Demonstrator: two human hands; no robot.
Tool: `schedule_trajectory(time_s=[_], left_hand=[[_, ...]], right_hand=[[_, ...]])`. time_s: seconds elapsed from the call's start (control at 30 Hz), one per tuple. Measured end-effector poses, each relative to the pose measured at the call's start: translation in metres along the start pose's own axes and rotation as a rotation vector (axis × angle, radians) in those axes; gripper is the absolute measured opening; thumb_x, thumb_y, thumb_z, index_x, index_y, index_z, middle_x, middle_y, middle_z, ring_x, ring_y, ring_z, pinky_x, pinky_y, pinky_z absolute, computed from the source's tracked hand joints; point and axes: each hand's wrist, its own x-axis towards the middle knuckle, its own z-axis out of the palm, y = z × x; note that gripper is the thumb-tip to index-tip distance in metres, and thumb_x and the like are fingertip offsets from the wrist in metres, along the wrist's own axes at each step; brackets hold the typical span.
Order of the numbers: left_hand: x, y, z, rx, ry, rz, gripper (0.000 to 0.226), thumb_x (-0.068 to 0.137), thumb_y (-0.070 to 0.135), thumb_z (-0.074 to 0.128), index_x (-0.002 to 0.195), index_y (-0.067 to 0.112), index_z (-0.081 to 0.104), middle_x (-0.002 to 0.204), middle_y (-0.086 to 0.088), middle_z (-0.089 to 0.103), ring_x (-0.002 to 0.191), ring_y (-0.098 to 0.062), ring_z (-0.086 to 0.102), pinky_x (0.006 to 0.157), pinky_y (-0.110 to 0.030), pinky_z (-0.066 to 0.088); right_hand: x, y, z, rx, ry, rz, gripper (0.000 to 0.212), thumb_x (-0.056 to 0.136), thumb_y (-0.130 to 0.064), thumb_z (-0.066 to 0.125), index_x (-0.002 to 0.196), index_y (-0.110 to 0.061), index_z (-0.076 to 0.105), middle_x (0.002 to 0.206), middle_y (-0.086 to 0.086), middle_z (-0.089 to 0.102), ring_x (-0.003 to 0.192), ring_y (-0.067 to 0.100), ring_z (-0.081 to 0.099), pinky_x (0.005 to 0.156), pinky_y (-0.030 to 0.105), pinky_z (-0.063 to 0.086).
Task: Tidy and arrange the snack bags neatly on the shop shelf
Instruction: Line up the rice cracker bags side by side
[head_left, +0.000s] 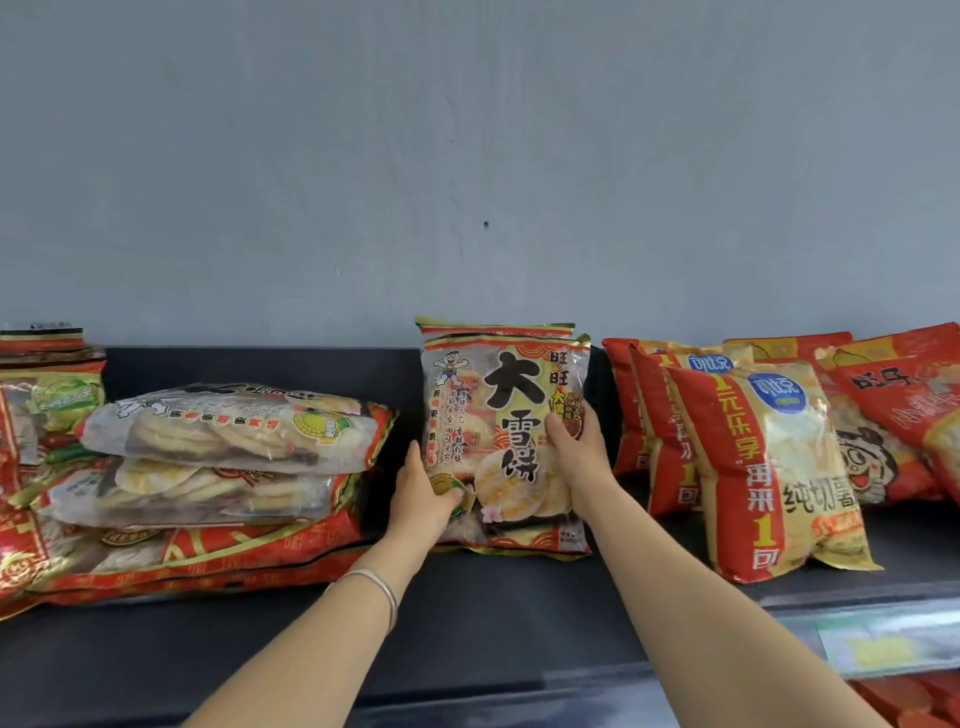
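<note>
Rice-cracker bag (498, 415) at the centre of the frame stands upright, its base on the dark shelf (493, 613). The left hand (421, 493) grips its lower left corner, thumb on the front and fingers (414, 457) curled round the edge. The right hand (576, 452) grips the right edge higher up, thumb across the print. Holding both sides probably keeps the soft pack square and facing out while it is set against a matching bag (493, 328) just behind it, whose top seal shows above. At the left of the frame a stack of flat bags (223, 457) lies face up, likely still to be stood up. At the right, red-and-yellow chip bags (769, 467) lean in an overlapping row, apart from both hands.
</note>
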Motion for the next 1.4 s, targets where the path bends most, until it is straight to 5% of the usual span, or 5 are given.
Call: schedule_trajectory(time_s=[0.43, 0.67, 1.07, 1.23, 1.4], left_hand=[[-0.004, -0.015, 0.011, -0.021, -0.007, 0.224, 0.089, 0.086, 0.000, 0.060, 0.151, 0.029, 0.006, 0.143, -0.006, 0.035, 0.131, -0.020, 0.039, 0.104, -0.030, 0.035], [-0.010, -0.022, 0.011, 0.213, -0.026, 0.181, 0.098, 0.087, 0.006, 0.061, 0.148, 0.034, -0.011, 0.131, -0.013, 0.038, 0.114, -0.025, 0.053, 0.095, -0.034, 0.044], [-0.028, -0.006, 0.010, 0.308, -0.066, -0.049, 0.106, 0.086, 0.031, 0.066, 0.147, 0.023, -0.020, 0.138, -0.017, 0.035, 0.119, -0.030, 0.049, 0.097, -0.038, 0.043], [-0.050, 0.003, 0.003, 0.407, -0.089, 0.013, 0.094, 0.087, 0.028, 0.062, 0.150, 0.020, -0.007, 0.144, -0.013, 0.026, 0.128, -0.030, 0.040, 0.105, -0.039, 0.039], [-0.076, 0.031, -0.030, 0.441, -0.039, 0.297, 0.054, 0.092, 0.020, 0.054, 0.142, 0.021, 0.034, 0.140, -0.006, 0.038, 0.124, -0.023, 0.046, 0.100, -0.031, 0.042]], right_hand=[[-0.016, 0.036, 0.002, -0.140, 0.186, -0.054, 0.049, 0.092, -0.039, 0.057, 0.133, -0.018, 0.041, 0.118, 0.001, 0.055, 0.114, 0.022, 0.054, 0.094, 0.035, 0.045], [-0.015, 0.049, -0.001, -0.459, 0.085, 0.008, 0.057, 0.101, -0.043, 0.029, 0.153, -0.024, 0.014, 0.148, 0.015, 0.033, 0.132, 0.035, 0.038, 0.106, 0.044, 0.034], [-0.049, 0.048, -0.015, -1.065, -0.115, 0.130, 0.090, 0.094, -0.023, 0.056, 0.151, -0.013, -0.014, 0.153, 0.020, 0.020, 0.132, 0.039, 0.038, 0.104, 0.042, 0.039], [-0.053, 0.039, -0.007, -0.956, -0.043, 0.138, 0.082, 0.095, -0.017, 0.051, 0.152, -0.011, -0.008, 0.155, 0.020, 0.014, 0.137, 0.041, 0.027, 0.111, 0.044, 0.029], [-0.078, 0.015, 0.014, -0.825, 0.078, -0.279, 0.056, 0.095, -0.016, 0.049, 0.146, -0.013, 0.028, 0.151, 0.019, 0.025, 0.136, 0.040, 0.027, 0.107, 0.046, 0.033]])
